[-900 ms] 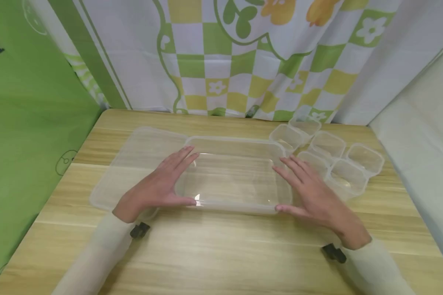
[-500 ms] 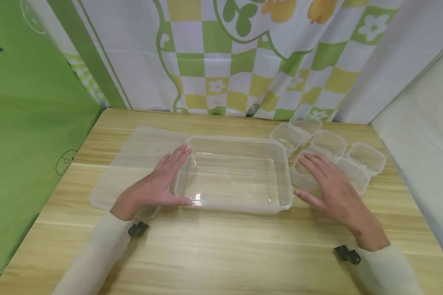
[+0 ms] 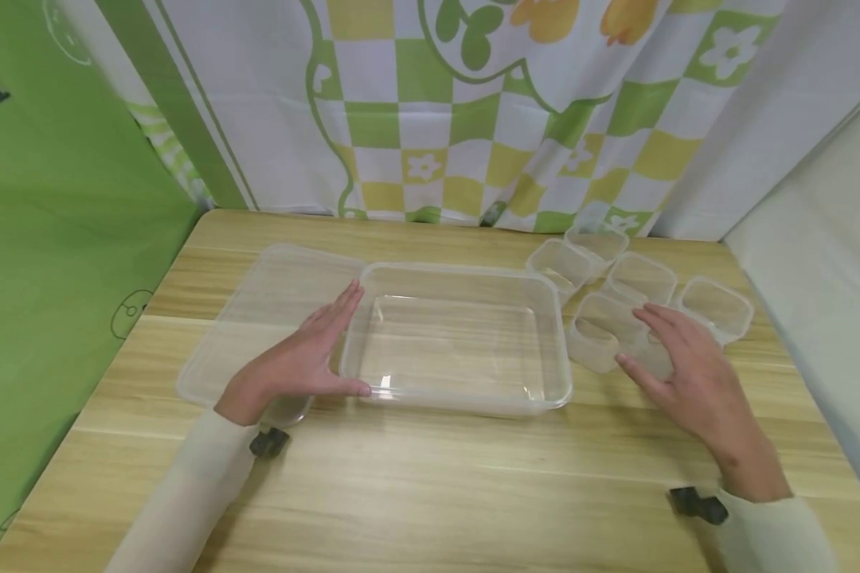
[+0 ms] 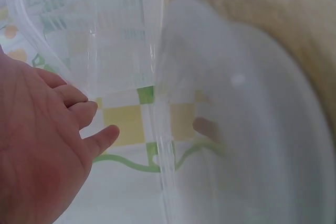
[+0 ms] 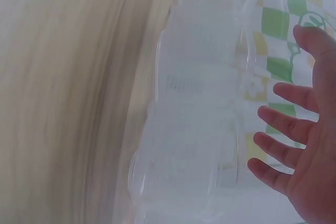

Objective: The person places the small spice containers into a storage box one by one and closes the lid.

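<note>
A large clear rectangular container (image 3: 459, 342) sits upright and empty on the wooden table. My left hand (image 3: 297, 358) is at its left end, thumb near the front left corner and fingers extended along the left rim; whether it touches cannot be told. In the left wrist view the left hand (image 4: 47, 140) has its fingers spread beside the clear wall. My right hand (image 3: 702, 382) hovers over the front small clear cups (image 3: 598, 354), fingers spread and holding nothing. The right wrist view shows the right hand (image 5: 310, 140) beside a row of small cups (image 5: 194, 145).
A clear flat lid (image 3: 258, 318) lies left of the large container, with another clear rounded item (image 3: 290, 411) partly under the left wrist. Several small cups (image 3: 641, 278) stand at the back right. A patterned curtain (image 3: 444, 119) hangs behind the table (image 3: 437, 493).
My right hand has left the large container's right end and moved right, over the small cups. The left hand has shifted slightly left, its fingers closer together.
</note>
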Demonstrator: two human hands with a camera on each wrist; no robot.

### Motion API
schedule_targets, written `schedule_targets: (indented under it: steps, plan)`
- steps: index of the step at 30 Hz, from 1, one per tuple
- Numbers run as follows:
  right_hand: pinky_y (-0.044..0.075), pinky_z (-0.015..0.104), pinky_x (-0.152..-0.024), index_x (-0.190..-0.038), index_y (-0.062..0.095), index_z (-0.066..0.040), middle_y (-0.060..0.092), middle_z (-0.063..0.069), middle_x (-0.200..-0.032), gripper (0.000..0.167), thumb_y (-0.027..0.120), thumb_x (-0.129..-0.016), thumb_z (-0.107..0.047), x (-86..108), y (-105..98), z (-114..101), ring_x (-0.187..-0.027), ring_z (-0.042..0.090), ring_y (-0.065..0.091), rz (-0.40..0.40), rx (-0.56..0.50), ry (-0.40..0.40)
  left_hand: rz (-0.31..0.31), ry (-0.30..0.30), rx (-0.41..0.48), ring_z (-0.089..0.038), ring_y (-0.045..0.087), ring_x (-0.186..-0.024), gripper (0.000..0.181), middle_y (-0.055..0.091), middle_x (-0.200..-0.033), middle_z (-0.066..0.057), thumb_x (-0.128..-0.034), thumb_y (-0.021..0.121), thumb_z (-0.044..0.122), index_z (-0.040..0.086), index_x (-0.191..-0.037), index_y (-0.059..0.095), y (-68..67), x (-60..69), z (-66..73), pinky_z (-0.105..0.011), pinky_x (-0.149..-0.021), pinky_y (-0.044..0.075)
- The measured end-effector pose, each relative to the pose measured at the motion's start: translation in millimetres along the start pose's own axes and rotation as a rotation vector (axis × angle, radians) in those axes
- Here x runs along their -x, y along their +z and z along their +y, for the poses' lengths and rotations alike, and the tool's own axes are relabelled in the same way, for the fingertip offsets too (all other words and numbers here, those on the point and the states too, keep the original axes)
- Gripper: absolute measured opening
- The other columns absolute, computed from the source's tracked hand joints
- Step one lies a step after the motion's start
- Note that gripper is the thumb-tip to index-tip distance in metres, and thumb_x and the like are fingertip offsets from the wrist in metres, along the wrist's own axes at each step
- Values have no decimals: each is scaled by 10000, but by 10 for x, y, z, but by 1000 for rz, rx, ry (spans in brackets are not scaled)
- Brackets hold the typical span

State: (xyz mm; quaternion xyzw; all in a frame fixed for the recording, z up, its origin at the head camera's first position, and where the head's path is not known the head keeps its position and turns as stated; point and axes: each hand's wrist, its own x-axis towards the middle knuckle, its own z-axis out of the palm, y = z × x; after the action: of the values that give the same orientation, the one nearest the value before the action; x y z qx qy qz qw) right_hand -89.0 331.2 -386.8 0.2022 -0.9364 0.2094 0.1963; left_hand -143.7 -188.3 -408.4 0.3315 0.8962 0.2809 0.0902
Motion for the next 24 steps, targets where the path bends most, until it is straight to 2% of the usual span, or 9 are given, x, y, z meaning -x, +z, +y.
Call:
schedule_targets:
  steps: [6,10,12,14,18,20,24]
  plan:
    - [253,495,-1198,-1408,566,10,542,268,-1409,621,780,-893,-264,56,-69,49,-1295,508,458,23,-5,27,-2,-18,7,-337,53,-1548,1372,-115,-1707,-94,-788,813,639,125,-1638,-134,-4,5,-1,-585,-1212,133]
    - [271,470,-1192,-1394,573,19,563,272,-1386,597,769,-904,-259,92,-80,100,-1270,510,480,52,-9,14,19,-16,38,-339,74,-1547,1149,-64,-1710,-99,-934,730,502,103,-1647,-78,-23,-4,-10,-557,-1220,140]
    - [280,448,-1190,-1384,583,18,572,271,-1375,584,752,-921,-295,114,-83,126,-1256,512,491,68,0,9,63,-18,63,-332,131,-1542,961,19,-1713,-105,-1017,641,423,91,-1657,6,-24,-15,-23,-537,-1219,172]
    - [282,428,-1190,-1374,592,19,577,275,-1366,578,718,-950,-354,140,-86,147,-1246,513,496,87,5,8,138,-9,78,-330,257,-1511,784,159,-1697,-125,-1067,571,353,68,-1651,133,-18,-44,-36,-522,-1194,270]
    - [294,426,-1184,-1343,612,33,578,282,-1360,587,664,-975,-421,191,-98,189,-1230,524,497,122,15,14,282,2,72,-306,488,-1349,562,397,-1573,-129,-1099,502,270,56,-1588,325,29,-112,-52,-503,-1048,470]
    - [295,449,-1183,-1331,616,41,578,290,-1354,548,677,-965,-362,209,-102,203,-1229,532,493,129,12,27,325,-1,69,-311,531,-1284,505,448,-1512,-152,-1108,471,234,38,-1560,363,58,-144,-58,-505,-982,511]
    - [312,520,-1158,-1325,609,45,584,310,-1324,492,711,-915,-208,241,-121,216,-1216,551,490,137,15,79,357,-32,132,-348,533,-1259,493,477,-1457,-225,-1121,421,198,-20,-1555,340,97,-209,-60,-518,-944,517]
